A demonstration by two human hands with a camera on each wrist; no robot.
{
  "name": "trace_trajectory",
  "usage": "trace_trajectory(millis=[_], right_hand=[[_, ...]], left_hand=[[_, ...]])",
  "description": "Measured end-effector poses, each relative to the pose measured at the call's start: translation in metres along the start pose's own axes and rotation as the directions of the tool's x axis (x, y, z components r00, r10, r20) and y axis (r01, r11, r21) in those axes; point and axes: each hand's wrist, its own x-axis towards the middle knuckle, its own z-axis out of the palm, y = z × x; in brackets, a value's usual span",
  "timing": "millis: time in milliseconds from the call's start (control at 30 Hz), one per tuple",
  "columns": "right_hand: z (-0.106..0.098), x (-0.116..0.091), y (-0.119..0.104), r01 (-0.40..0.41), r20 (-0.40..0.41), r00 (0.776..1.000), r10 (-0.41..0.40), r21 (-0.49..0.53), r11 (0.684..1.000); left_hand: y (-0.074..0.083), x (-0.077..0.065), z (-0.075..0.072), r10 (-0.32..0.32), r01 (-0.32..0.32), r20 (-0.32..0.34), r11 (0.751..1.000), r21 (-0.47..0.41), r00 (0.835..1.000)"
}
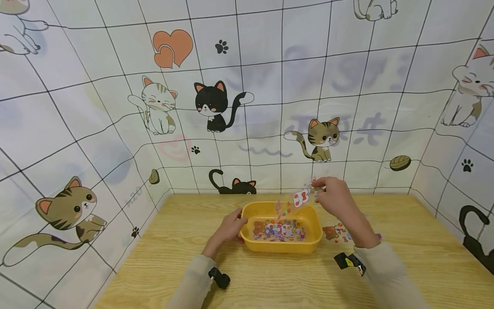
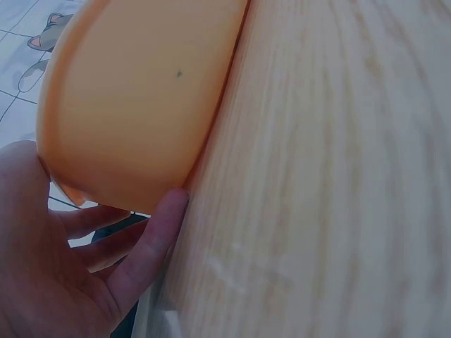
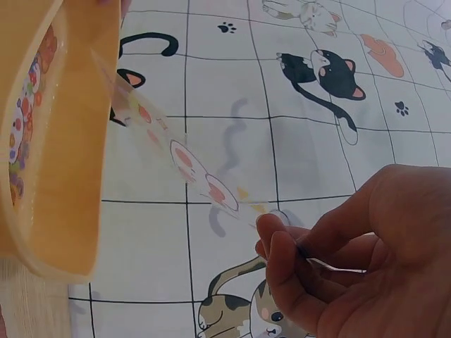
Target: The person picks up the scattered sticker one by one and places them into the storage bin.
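Observation:
A yellow plastic basin (image 1: pixel 281 246) stands on the wooden table. My left hand (image 1: pixel 231 225) grips its left end, the thumb at the rim; the left wrist view shows fingers around the outer wall (image 2: pixel 141 98). Between thumb and fingertips my right hand (image 1: pixel 337 198) pinches a clear sticker sheet (image 1: pixel 301 198) printed with white-and-red cartoon figures. Tilted, the sheet hangs over the right back part of the basin, its lower end above the inside, as the right wrist view also shows. Colourful stickers (image 1: pixel 259 227) with a brown bear and white figures lie on the basin's floor.
Right of the basin, partly behind my right forearm, more sticker sheets (image 1: pixel 332 233) lie on the table (image 1: pixel 278 283). Behind the table's far edge hangs a white cat-patterned cloth (image 1: pixel 266 111), also on both sides. Each wrist wears a black strap device (image 1: pixel 219 278).

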Motion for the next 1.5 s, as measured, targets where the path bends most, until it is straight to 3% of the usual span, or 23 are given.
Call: trace_trajectory(millis=[333,767,1500], right_hand=[[0.02,0.007,-0.012,0.035,0.091,0.995,-0.035,0.011,0.999],[0.042,0.008,-0.021,0.006,0.2,0.98,-0.019,0.069,0.998],[0.047,0.009,-0.024,0.036,0.194,0.98,-0.039,0.02,0.999]], left_hand=[[-0.001,0.001,0.0,0.0,0.0,-0.004,1.0,0.005,1.0],[0.001,-0.001,0.001,0.003,-0.003,-0.006,1.0,0.006,1.0],[0.003,-0.001,0.0,-0.005,0.005,-0.008,1.0,-0.003,1.0]])
